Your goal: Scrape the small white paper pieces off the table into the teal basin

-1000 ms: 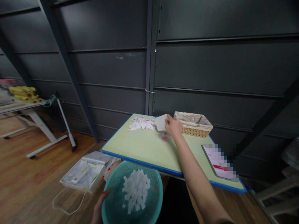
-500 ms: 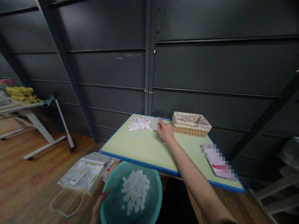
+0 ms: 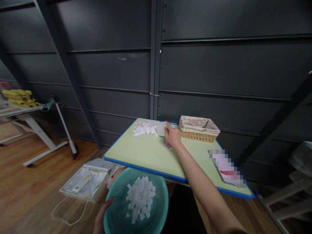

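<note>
Right hand [image 3: 173, 135] curls around a grey card [image 3: 160, 129]

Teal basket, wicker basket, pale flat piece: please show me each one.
Teal basket [image 3: 161, 197]: head view, bare inner wall.
Wicker basket [image 3: 197, 136]: head view, woven front.
Pale flat piece [image 3: 160, 129]: head view, exposed face.

A makeshift workshop, by its dark ribbed panel wall [image 3: 109, 73], plank-look floor [image 3: 14, 172] and white-legged table [image 3: 42, 132]
</note>
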Available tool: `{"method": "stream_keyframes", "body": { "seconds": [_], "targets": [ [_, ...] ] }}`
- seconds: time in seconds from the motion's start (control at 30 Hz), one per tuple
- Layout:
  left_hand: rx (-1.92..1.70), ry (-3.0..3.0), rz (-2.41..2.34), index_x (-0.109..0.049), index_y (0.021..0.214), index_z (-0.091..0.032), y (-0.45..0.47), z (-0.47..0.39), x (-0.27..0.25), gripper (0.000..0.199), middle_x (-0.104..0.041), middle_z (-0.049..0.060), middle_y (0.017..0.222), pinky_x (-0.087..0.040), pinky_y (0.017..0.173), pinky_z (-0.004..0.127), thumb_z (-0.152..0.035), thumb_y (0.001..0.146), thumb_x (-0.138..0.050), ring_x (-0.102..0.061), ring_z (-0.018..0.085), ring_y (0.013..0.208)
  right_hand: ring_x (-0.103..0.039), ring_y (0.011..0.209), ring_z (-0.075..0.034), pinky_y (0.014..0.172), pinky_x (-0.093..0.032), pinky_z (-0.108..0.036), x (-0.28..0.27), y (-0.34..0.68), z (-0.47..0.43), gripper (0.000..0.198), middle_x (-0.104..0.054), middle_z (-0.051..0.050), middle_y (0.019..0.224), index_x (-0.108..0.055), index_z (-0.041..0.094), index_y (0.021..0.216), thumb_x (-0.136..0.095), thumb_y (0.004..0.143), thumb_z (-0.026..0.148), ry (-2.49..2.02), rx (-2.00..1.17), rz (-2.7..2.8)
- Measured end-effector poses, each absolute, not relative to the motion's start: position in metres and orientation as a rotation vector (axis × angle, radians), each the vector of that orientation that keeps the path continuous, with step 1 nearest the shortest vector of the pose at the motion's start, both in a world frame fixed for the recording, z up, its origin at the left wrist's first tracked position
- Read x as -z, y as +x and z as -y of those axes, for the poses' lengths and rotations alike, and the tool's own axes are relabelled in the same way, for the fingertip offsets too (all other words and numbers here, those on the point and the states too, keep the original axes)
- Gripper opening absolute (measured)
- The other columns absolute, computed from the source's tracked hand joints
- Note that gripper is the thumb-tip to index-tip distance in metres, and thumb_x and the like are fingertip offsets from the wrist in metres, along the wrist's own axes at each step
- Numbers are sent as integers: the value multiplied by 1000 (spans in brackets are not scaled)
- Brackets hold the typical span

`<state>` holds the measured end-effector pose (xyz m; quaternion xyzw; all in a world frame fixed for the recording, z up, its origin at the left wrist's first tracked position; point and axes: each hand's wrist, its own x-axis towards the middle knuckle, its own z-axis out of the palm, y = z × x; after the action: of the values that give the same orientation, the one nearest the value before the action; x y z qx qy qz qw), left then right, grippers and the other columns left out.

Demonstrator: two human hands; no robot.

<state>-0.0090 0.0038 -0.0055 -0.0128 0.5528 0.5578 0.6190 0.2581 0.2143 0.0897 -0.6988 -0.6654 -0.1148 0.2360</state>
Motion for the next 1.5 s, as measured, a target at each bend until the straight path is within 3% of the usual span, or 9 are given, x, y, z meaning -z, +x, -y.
{"method": "stream_keyframes", "body": {
  "seconds": [0.27,0.4,0.87,1.0,1.37,1.5],
  "targets": [
    [-1259,-18,-1239,-49,139,-4,-8,-4,0,71,-80,12,79,-55,89,50,-18,71,-64,-73,37,90,-68,83,-24,77,-47,-31,-86,260,-220,51,-74,-12,97,-40,20,148,-34,99,34,-1863,235,1817],
    [-1277,-24,-1250,-52,137,-5,-9,-5,2,71,-81,12,83,-55,90,46,-14,68,-66,-71,36,97,-68,87,-24,79,-47,-31,-84,260,-222,51,-74,-12,101,-39,20,148,-34,99,33,-1834,235,1816],
    [-1257,-20,-1217,-52,137,-6,-9,-2,7,72,-81,12,84,-54,91,48,-18,68,-69,-70,37,100,-69,82,-26,75,-47,-33,-93,259,-215,50,-74,-15,93,-43,17,145,-35,98,30,-1964,291,1763],
    [-1296,-2,-1214,-60,131,-10,-12,-2,14,69,-81,10,84,-53,94,47,-18,64,-73,-70,37,101,-69,87,-25,79,-47,-32,-90,260,-217,50,-74,-14,98,-43,17,145,-37,98,32,-1903,246,1793],
    [-1304,-45,-1212,-66,122,-6,-14,-6,11,58,-80,11,78,-54,91,49,-14,65,-71,-73,36,89,-69,95,-24,86,-47,-31,-90,261,-219,49,-73,-12,108,-45,18,144,-38,98,32,-1892,192,1768],
    [-1326,-32,-1189,-62,128,-7,-11,-5,9,64,-80,12,82,-53,92,49,-12,64,-71,-73,36,92,-68,96,-24,86,-47,-31,-89,261,-219,48,-73,-11,109,-46,18,143,-38,98,32,-1856,185,1744]
  ]
}}
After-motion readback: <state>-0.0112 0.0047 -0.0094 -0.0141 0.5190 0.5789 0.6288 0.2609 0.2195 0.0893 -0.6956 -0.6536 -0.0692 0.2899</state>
